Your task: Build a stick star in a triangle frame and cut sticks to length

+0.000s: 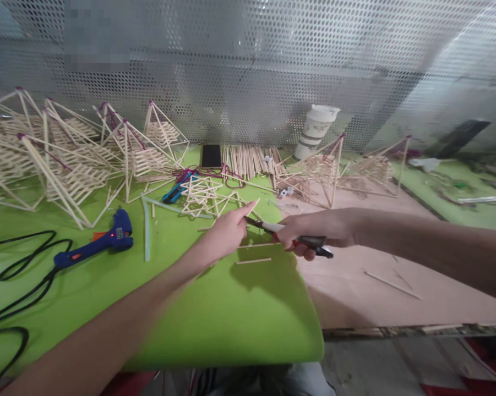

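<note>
Near the middle of the green table cover, my left hand [228, 230] is closed on a thin wooden stick [255, 206], whose end sticks out past the fingertips. To its right, my right hand [308, 232] grips a cutting tool with black and red handles [314, 242]. The tool's dark jaws point left and reach my left fingertips; whether they touch the stick is too small to tell. Below the hands lie a short stick [254, 261] and a longer one [258, 245].
A blue glue gun [118, 234] with a black cord lies left. Several stick pyramids [126, 148] stand behind, with loose sticks [251, 162], a phone [211, 157], a blue cutter [177, 188] and a paper cup [317, 131]. Bare board [355, 297] extends right.
</note>
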Demonstrator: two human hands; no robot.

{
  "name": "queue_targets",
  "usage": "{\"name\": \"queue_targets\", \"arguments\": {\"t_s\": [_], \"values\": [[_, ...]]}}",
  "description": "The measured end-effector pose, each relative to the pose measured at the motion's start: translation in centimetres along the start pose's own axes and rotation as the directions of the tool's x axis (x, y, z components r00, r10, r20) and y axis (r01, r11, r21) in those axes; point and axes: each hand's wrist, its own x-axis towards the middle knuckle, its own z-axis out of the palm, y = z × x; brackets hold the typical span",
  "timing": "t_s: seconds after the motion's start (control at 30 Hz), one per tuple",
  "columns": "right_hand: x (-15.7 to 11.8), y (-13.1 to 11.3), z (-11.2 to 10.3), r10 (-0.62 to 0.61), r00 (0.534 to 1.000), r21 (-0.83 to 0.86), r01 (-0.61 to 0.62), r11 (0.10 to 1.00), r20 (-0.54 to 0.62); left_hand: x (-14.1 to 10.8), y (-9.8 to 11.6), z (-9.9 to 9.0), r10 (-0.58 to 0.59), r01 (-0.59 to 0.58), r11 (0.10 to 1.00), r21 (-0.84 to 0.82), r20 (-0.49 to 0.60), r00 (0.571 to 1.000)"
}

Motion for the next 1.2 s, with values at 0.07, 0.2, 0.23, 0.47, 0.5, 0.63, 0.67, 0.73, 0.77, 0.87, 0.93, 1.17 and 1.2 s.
{"name": "queue_targets", "arguments": {"t_s": [0.07,0.2,0.23,0.47,0.5,0.63,0.67,0.73,0.77,0.87,0.93,1.17,1.2], "values": [[0.17,-0.04,-0.2,0.024,1.0,-0.013,-0.024,1.0,0.016,0.0,0.15,-0.02,-0.026,0.026,1.0,0.015,0.019,0.999],[0.42,-0.07,-0.66,0.044,0.998,-0.037,-0.043,0.998,0.045,0.0,0.49,-0.05,-0.053,0.051,0.998,0.034,0.04,0.998],[0.43,-0.07,-0.73,0.039,0.998,-0.042,-0.037,0.998,0.044,0.0,0.55,-0.04,-0.05,0.049,0.998,0.034,0.036,0.998],[0.54,-0.04,-0.79,0.031,0.999,-0.057,-0.029,0.998,0.028,-0.09,0.71,0.02,-0.05,0.049,0.998,0.035,0.03,0.998],[0.59,-0.03,-0.79,0.031,0.999,-0.056,-0.029,0.998,0.027,-0.1,0.69,0.03,-0.046,0.045,0.998,0.037,0.027,0.999],[0.64,0.02,-0.78,0.026,0.999,-0.049,-0.024,0.999,0.028,-0.07,0.52,0.05,-0.025,0.025,0.999,0.046,0.015,1.0],[0.61,0.02,-0.77,0.025,0.999,-0.049,-0.023,0.999,0.027,-0.05,0.47,0.05,-0.019,0.019,0.999,0.048,0.012,1.0],[0.54,-0.01,-0.74,0.026,0.999,-0.052,-0.024,0.998,0.021,-0.02,0.38,0.05,-0.015,0.014,0.999,0.045,0.012,1.0],[0.51,-0.03,-0.72,0.03,0.999,-0.054,-0.029,0.998,0.016,-0.01,0.36,0.05,-0.016,0.015,0.999,0.039,0.014,1.0],[0.55,-0.05,-0.68,0.043,0.999,-0.064,-0.042,0.997,0.009,-0.03,0.42,0.03,-0.027,0.026,0.999,0.018,0.02,0.999],[0.69,-0.03,-0.72,0.044,0.999,-0.061,-0.044,0.997,-0.003,-0.05,0.54,0.05,-0.027,0.027,1.0,0.004,0.014,1.0],[0.46,-0.52,-1.09,-0.009,1.0,-0.1,0.009,0.995,0.002,-0.12,0.83,0.38,-0.045,0.045,0.999,-0.009,0.001,0.999],[0.32,-0.66,-1.07,-0.002,1.0,-0.108,0.004,0.994,0.013,-0.13,0.85,0.41,-0.048,0.048,0.999,-0.008,0.002,0.999]]}}
